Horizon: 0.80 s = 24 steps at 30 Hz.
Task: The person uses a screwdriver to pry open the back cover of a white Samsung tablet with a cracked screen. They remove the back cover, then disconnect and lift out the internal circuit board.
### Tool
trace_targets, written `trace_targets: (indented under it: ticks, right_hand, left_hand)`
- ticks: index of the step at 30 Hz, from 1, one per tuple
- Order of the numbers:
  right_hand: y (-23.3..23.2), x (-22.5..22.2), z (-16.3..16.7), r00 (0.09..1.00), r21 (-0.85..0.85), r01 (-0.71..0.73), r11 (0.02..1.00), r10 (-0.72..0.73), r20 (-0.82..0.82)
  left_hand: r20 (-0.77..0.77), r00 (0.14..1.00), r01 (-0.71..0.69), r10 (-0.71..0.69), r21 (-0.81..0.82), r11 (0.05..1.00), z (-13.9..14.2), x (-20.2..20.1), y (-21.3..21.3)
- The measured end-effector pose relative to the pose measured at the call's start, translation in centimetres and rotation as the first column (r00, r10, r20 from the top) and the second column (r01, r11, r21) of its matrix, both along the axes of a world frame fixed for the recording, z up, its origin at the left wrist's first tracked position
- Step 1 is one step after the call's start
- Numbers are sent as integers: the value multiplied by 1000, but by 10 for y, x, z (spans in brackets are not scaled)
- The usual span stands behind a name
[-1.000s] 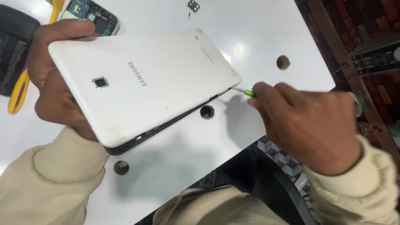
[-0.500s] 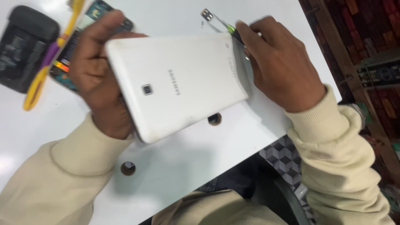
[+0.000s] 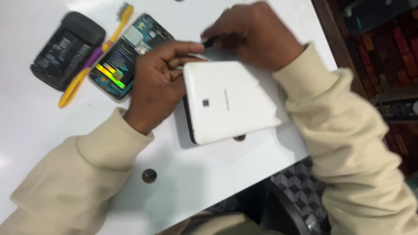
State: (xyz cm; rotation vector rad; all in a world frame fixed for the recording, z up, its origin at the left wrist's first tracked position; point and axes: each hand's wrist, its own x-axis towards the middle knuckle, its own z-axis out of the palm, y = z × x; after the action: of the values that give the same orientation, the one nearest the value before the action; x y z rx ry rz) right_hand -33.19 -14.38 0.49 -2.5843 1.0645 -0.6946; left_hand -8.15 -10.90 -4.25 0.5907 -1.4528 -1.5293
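Here, left hand [image 3: 159,82] gripping white tablet [image 3: 228,102] edge, right hand [image 3: 252,35] curled above

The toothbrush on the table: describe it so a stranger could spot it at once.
Start at the white table and look to its far left part, beyond the left hand. There a toothbrush lies slantwise between a black phone and an opened phone with bare circuitry. It alone is long and thin, with a yellow and purple handle.
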Motion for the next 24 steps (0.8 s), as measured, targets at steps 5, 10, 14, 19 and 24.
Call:
trace_targets:
  ticks: [5, 10, 14, 19, 24]
  right_hand:
    - [12, 12, 24, 999, -129, 39, 991, -36, 26]
    - [42, 8, 35, 1000, -111, -16, 994, 13, -28]
    - [54, 8, 17, 993, -29, 99, 995, -101, -64]
    - [53, -2, 1, 981, 48, 141, 989, -146, 125]
    - [56, -7, 1, 948, 110, 127, 986, -154, 277]
  left_hand:
    - [21, 998, -63, 63, -7, 998, 2, -6, -3]
    - [-38, 982, -183, 184, 33, 983, 0, -9, -4]
    - [16, 978, -207, 208, -11, 978, -1, -9, -4]
    - [35, 992, -118, 120, -64, 991, 1, -11, -5]
    - [183, 983, 4, 17, -112, 994, 8, -5, -2]
